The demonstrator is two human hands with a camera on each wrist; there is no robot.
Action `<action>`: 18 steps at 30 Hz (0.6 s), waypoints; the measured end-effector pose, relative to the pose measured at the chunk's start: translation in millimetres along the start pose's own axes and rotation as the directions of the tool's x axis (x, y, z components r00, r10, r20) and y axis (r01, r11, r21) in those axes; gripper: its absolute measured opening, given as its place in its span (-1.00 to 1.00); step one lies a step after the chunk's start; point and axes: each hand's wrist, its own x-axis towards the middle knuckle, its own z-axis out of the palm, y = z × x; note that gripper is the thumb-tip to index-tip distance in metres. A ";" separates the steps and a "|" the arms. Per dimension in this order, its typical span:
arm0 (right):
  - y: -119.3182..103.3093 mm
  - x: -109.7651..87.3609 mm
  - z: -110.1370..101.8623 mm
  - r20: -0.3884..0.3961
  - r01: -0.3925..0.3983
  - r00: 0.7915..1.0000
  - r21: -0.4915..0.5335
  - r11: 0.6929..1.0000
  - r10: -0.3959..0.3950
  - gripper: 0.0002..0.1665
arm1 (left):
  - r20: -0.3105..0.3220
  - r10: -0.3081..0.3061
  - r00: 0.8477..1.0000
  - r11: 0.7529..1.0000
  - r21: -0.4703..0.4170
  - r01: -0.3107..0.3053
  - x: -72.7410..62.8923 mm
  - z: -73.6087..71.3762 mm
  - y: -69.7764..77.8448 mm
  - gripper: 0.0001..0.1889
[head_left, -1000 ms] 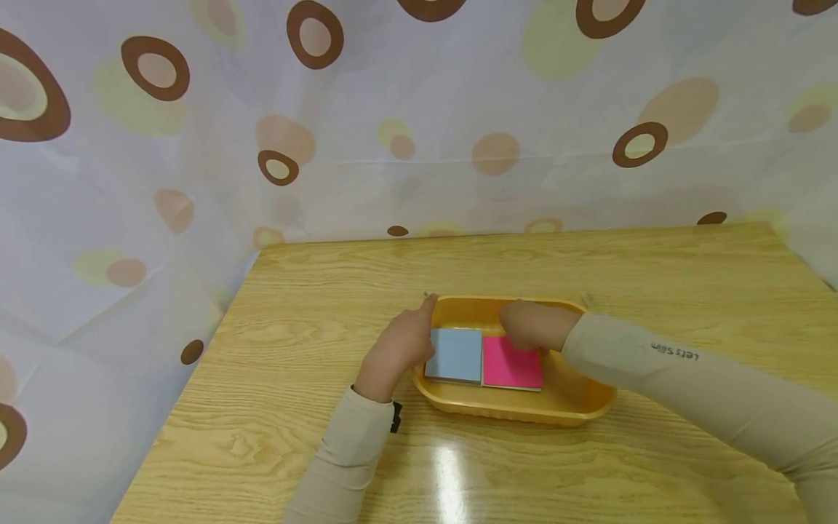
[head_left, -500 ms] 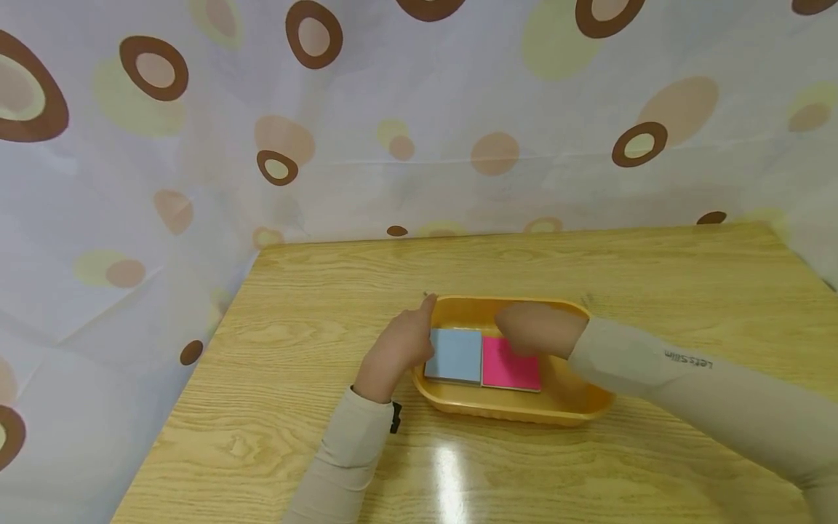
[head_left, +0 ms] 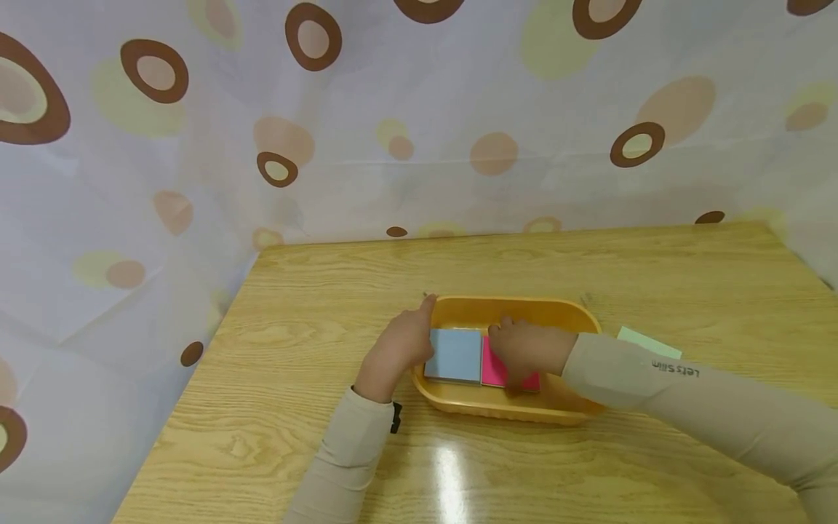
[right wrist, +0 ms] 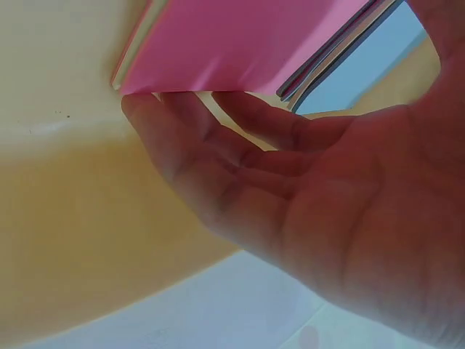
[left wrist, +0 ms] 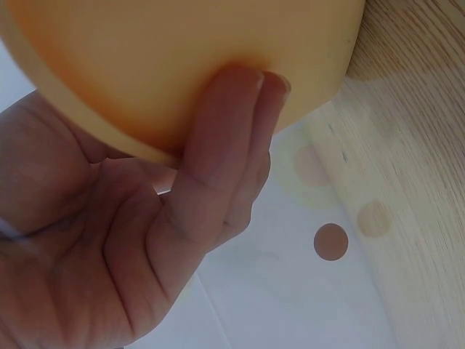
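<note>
An orange plastic basin [head_left: 504,413] stands on the wooden table. Its left end is held by my left hand [head_left: 398,349], fingers against the outside wall [left wrist: 218,29] in the left wrist view. Inside lie a blue square paper pad [head_left: 455,354] and, to its right, a pink square paper pad [head_left: 494,371]. My right hand [head_left: 527,346] reaches down over the pink pad, its fingers toward the far edge and the thumb toward the near one. In the right wrist view my bent fingertips [right wrist: 142,105] press along the pink pad's edge, while the thumb's tip is out of sight.
A pale green paper [head_left: 648,343] lies on the table right of the basin, partly behind my right sleeve [head_left: 707,407]. A spotted curtain [head_left: 419,124] hangs along the table's back and left sides.
My right hand has moved slightly left and spread over the pink pad. The right sleeve has shifted and uncovered the pale green paper. My left hand has stayed put.
</note>
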 end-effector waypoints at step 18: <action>6.5 -7.1 -7.2 -0.029 0.009 1.000 0.013 1.000 -0.008 -0.20 | -0.012 0.009 1.000 1.000 -0.004 -0.009 -0.1 1.5 4.9 -0.21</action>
